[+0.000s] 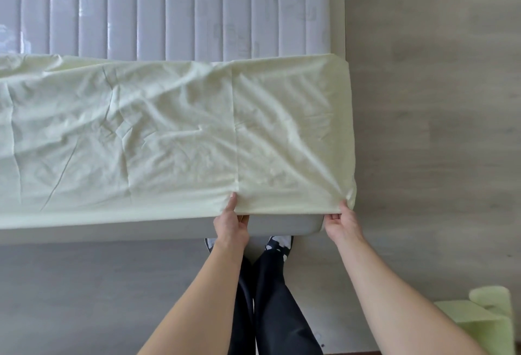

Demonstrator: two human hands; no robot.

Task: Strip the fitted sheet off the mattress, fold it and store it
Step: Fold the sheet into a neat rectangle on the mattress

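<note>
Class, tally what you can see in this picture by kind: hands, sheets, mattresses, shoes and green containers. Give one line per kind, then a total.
Hands: 2 (left hand, right hand, both holding the sheet's edge)
Fitted sheet: 1
Mattress: 1
Shoes: 2
Green container: 1
Total: 7

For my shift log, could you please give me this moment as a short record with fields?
stage: stripping just begun, sheet on the mattress
fitted sheet: pale yellow, wrinkled, covers the near end
mattress: grey side bared between the hands at the near right corner
left hand: grips the sheet's lower hem
right hand: grips the hem at the corner
headboard: padded, vertical channels, far side
green object: on the floor, lower right, what it is unclear
</note>
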